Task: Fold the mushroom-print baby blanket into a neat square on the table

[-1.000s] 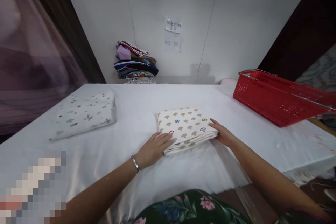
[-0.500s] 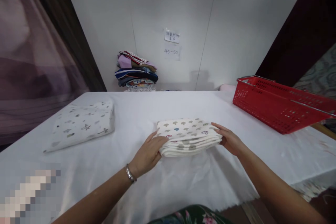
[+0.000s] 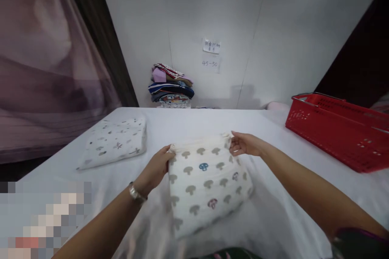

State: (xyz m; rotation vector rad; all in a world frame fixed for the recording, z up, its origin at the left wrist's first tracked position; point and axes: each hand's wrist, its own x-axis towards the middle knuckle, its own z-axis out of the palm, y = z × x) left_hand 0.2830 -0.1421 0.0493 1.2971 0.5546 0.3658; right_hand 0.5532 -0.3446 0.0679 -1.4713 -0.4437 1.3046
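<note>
A folded cream cloth printed with mushrooms [image 3: 206,182] hangs tilted toward me above the white table [image 3: 188,123]. My left hand [image 3: 156,168] pinches its upper left corner, a bracelet on that wrist. My right hand [image 3: 243,145] grips its upper right corner. Both hands are closed on the cloth's top edge. The lower part of the cloth droops near the table's front edge.
A second folded white cloth with small prints [image 3: 117,145] lies at the table's left. A red plastic basket [image 3: 337,129] stands at the right. A stack of folded coloured clothes [image 3: 170,87] sits against the back wall under paper notes [image 3: 211,53]. A purple curtain [image 3: 45,68] hangs at left.
The mushroom cloth lay flat on the table with my hands at its sides. Both hands have since taken its far corners and lifted it, tilting it toward me.
</note>
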